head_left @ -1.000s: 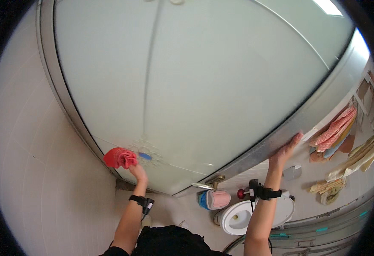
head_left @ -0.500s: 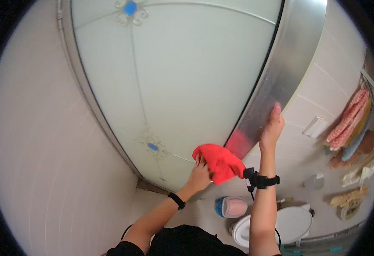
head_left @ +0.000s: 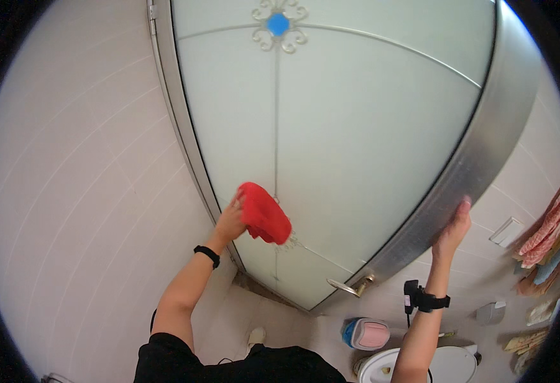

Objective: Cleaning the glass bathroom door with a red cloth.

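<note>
A red cloth point(head_left: 265, 214) hangs from my left hand point(head_left: 230, 221), whose fingers are closed on its left end. The cloth lies over the lower part of the frosted glass door point(head_left: 350, 127), covering part of its lower ornament. My right hand point(head_left: 452, 235) grips the outer edge of the door's wide metal frame point(head_left: 484, 153), thumb on the face and the other fingers hidden behind it. Below and left of that hand, a metal lever handle point(head_left: 347, 287) sticks out from the frame. Black bands circle both wrists, and the right one carries a small device.
To the right of the door are a wall switch point(head_left: 507, 232) and hanging towels point(head_left: 544, 233). Below the handle stands a pink and blue bin point(head_left: 369, 334) beside a white toilet point(head_left: 382, 367). A tiled wall point(head_left: 95, 191) runs along the left.
My left hand has moved the red cloth left, from the metal frame by the handle onto the glass. The handle now shows. My right hand still holds the frame edge; the view has shifted.
</note>
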